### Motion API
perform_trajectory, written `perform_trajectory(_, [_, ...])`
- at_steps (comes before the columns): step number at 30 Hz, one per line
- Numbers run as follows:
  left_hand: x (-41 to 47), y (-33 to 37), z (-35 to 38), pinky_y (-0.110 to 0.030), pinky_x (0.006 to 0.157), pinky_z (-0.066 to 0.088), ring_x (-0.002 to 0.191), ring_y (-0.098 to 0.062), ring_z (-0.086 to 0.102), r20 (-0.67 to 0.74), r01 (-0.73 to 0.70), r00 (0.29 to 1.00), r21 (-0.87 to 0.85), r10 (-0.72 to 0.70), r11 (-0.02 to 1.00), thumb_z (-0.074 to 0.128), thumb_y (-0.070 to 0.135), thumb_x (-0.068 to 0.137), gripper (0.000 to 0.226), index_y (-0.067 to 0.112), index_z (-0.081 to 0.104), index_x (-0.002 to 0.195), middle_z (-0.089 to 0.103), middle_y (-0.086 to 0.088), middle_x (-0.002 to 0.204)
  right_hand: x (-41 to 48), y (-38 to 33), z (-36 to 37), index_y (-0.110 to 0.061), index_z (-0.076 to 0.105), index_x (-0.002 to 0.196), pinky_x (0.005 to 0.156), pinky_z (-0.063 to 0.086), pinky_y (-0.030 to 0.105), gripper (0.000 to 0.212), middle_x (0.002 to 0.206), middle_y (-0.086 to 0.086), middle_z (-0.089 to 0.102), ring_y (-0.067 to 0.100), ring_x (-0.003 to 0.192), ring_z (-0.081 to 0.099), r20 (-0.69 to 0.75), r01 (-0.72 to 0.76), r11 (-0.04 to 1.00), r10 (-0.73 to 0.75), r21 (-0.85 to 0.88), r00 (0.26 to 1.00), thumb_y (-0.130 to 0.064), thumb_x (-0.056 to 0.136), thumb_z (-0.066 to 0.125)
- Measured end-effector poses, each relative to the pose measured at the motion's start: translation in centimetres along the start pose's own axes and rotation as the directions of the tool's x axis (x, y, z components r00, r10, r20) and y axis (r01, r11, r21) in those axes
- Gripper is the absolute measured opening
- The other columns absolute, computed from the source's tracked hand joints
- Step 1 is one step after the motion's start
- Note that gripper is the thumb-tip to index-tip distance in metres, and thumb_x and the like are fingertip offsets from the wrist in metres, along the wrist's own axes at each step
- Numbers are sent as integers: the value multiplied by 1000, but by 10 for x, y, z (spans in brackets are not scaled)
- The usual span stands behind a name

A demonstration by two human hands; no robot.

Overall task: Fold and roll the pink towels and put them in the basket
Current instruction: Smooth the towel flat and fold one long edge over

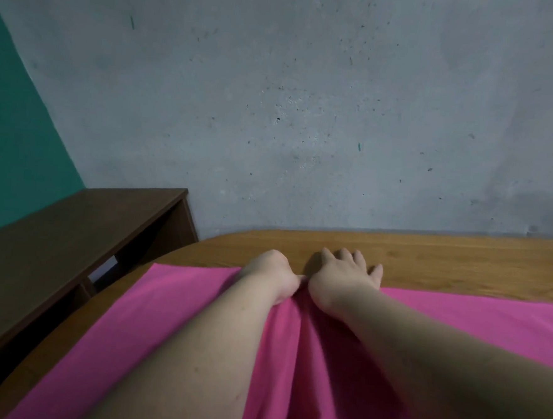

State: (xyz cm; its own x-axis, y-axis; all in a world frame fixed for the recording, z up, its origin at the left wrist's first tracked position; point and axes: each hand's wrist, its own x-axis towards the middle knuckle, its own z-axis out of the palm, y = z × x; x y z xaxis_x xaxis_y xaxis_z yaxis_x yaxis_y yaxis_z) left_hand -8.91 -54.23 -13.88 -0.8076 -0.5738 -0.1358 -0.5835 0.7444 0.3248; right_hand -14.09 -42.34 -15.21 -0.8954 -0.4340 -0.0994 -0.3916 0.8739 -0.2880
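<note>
The thin pink cloth towel point(169, 316) lies spread near the far edge of the brown wooden table point(461, 261). The left hand point(272, 271) grips its bunched hem; the right hand point(342, 274) presses, fingers spread. Uneven pulling risks a skewed fold.

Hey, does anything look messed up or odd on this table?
Only the pink cloth towel: its middle is bunched into ridges between the left hand and right hand, while its sides lie flat on the brown wooden table.

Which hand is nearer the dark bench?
Left. The left hand is right of the dark bench, gripping the pink towel; the right hand lies farther right.
</note>
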Motion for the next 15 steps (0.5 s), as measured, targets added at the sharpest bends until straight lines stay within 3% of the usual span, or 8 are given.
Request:
perform_trajectory(4, [-3,0,-3,-31,85,51,106,-27,67,12,-23,1000,-3,23,1000,67,53,87,45,13,72,108,73,-5,109,0,3,19,-28,32,148,116,3,66,58,159,15,27,37,150,12,-79,81,996,-84,-40,993,-46,93,23])
perform_trajectory(8, [-19,-17,-13,-25,74,49,91,-21,67,-11,-55,998,-35,54,998,67,20,88,8,13,71,87,74,-2,95,-1,2,18,-26,32,149,116,1,67,57,160,16,24,38,151,10,-79,90,995,-93,-33,993,-42,95,21])
perform_trajectory(12, [-37,-52,-37,-21,57,36,71,-12,55,131,-39,990,-96,51,995,72,16,89,9,20,66,82,65,4,78,0,1,18,-26,40,144,116,2,68,56,159,15,26,38,150,11,-80,83,996,-86,-35,993,-41,94,20])
perform_trajectory(15, [-42,-73,-56,-22,64,42,77,-14,61,125,-12,992,4,11,1000,69,19,91,6,19,70,85,68,5,81,-2,2,18,-26,40,145,116,3,67,56,159,15,26,37,150,11,-75,85,995,-88,-45,993,-43,94,22])
